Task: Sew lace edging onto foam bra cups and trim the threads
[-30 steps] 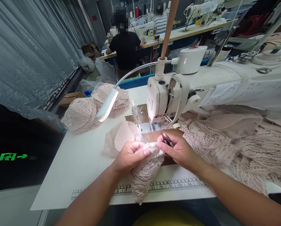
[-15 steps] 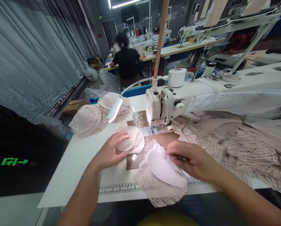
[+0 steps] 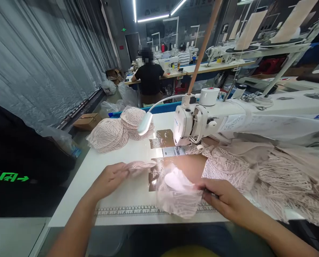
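My left hand [image 3: 110, 180] is closed on the edge of a pale pink lace bra cup [image 3: 141, 165], which is seen edge-on just above the white table. My right hand [image 3: 223, 198] pinches the side of another lace bra cup [image 3: 179, 203], blurred by motion. A smooth white pad [image 3: 175, 179] shows on this cup. Under my right fingers a slim dark tool [image 3: 211, 193] sticks out, its kind unclear. Beyond both hands stands the white sewing machine [image 3: 185, 123], its needle area over a metal plate [image 3: 172, 151].
Two stacks of lace cups [image 3: 107, 135] stand at the table's back left, under a lamp [image 3: 145, 124] on a bendable neck. Lace fabric [image 3: 272, 171] is heaped on the right. A printed ruler [image 3: 124, 211] runs along the front edge. A person in black [image 3: 150, 80] sits farther back.
My left hand has drawn back left, lifting and tilting the cup from the table. My right hand has gripped the padded cup and raised it slightly. The view has shifted.
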### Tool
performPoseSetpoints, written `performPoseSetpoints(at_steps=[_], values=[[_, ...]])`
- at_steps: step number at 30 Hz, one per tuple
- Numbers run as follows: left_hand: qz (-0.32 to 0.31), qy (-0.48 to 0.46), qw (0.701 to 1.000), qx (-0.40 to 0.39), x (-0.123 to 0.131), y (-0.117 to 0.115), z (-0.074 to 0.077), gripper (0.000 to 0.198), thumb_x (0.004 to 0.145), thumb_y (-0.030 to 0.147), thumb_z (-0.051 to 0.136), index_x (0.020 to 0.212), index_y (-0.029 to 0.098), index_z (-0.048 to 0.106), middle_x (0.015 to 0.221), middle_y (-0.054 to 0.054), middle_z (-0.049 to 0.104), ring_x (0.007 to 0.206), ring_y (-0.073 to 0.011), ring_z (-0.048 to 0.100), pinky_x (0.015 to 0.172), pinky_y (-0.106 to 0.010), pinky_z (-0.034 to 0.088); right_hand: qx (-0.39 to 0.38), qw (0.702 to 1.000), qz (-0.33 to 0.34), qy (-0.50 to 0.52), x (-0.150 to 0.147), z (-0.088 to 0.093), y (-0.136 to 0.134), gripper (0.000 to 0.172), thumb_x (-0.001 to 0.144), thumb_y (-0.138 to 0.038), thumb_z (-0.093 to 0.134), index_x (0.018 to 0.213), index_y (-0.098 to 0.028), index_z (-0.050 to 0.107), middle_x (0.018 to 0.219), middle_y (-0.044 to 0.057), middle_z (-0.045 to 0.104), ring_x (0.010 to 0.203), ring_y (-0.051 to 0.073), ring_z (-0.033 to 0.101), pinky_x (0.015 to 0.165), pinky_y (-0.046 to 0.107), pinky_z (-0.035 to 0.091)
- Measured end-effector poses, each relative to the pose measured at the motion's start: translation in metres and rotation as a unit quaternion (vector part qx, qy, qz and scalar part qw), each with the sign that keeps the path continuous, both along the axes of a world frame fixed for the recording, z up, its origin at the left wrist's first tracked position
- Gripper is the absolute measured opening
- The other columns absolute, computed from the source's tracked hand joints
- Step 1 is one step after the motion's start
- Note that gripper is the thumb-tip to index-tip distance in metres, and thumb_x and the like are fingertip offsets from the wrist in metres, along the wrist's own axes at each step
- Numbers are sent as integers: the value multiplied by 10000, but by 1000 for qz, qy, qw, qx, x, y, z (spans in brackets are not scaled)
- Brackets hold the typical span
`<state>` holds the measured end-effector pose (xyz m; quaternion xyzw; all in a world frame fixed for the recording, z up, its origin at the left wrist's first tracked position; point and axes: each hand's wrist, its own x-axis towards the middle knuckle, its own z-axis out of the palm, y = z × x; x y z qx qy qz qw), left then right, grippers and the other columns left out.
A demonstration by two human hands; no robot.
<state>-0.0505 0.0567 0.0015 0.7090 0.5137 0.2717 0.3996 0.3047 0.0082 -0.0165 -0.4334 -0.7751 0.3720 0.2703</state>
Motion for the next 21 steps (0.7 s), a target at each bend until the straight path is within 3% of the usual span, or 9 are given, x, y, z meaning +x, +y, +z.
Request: performPoseSetpoints(at_steps=[2, 4, 7, 9, 11, 13, 16, 21], values=[[55, -122, 990, -52, -14, -7, 3, 294, 771, 433, 620, 851, 154, 665, 756, -36, 635, 698, -180, 562, 649, -250, 428, -98, 989, -37, 104, -13, 7, 6, 278, 884, -449, 447, 795, -198, 525, 592, 12, 578, 426, 99, 421, 415, 226, 306], [112, -228, 964, -79, -25, -10, 2, 347, 740, 454, 656, 896, 144, 653, 764, -42, 652, 672, -169, 577, 639, -250, 446, -194, 957, -81, 199, -29, 11, 14, 335, 849, -522, 477, 828, -188, 491, 541, -5, 562, 333, 60, 301, 350, 217, 193], [179, -301, 933, -79, -36, -10, -6, 388, 719, 444, 689, 951, 139, 629, 780, -50, 668, 683, -172, 606, 635, -250, 466, -257, 927, -129, 239, -56, 11, 31, 333, 786, -492, 593, 854, -180, 498, 487, -20, 531, 354, 83, 407, 351, 220, 236], [199, -306, 927, -85, -43, -8, -13, 400, 715, 444, 696, 967, 143, 618, 786, -42, 672, 692, -169, 616, 646, -249, 470, -255, 935, -136, 205, -71, 8, 46, 283, 726, -397, 678, 817, -184, 516, 555, 6, 586, 468, 127, 526, 384, 228, 315], [206, -294, 927, -109, -52, -8, -20, 431, 706, 445, 705, 1005, 153, 599, 791, -29, 670, 687, -161, 617, 659, -252, 471, -243, 946, -147, 158, -83, 4, 60, 247, 673, -315, 710, 730, -185, 508, 589, 13, 610, 479, 122, 525, 382, 224, 323], [206, -265, 931, -144, -62, -10, -26, 484, 692, 429, 723, 1063, 160, 569, 808, -26, 666, 687, -160, 617, 661, -259, 471, -253, 946, -145, 143, -89, -1, 73, 257, 678, -296, 690, 643, -190, 459, 475, -32, 532, 387, 79, 422, 355, 206, 262], [183, -212, 944, -177, -78, -14, -33, 500, 698, 391, 729, 1105, 156, 560, 895, -54, 666, 770, -172, 621, 717, -270, 470, -290, 925, -118, 214, -94, -9, 87, 273, 737, -350, 634, 642, -188, 435, 376, -88, 412, 305, 25, 216, 336, 194, 121], [121, -176, 949, -231, -95, -19, -40, 447, 751, 415, 672, 1110, 159, 602, 921, -62, 675, 797, -173, 620, 754, -262, 465, -367, 891, -74, 258, -116, -19, 99, 349, 733, -428, 637, 621, -176, 422, 342, -82, 407, 275, 5, 185, 333, 177, 49]])
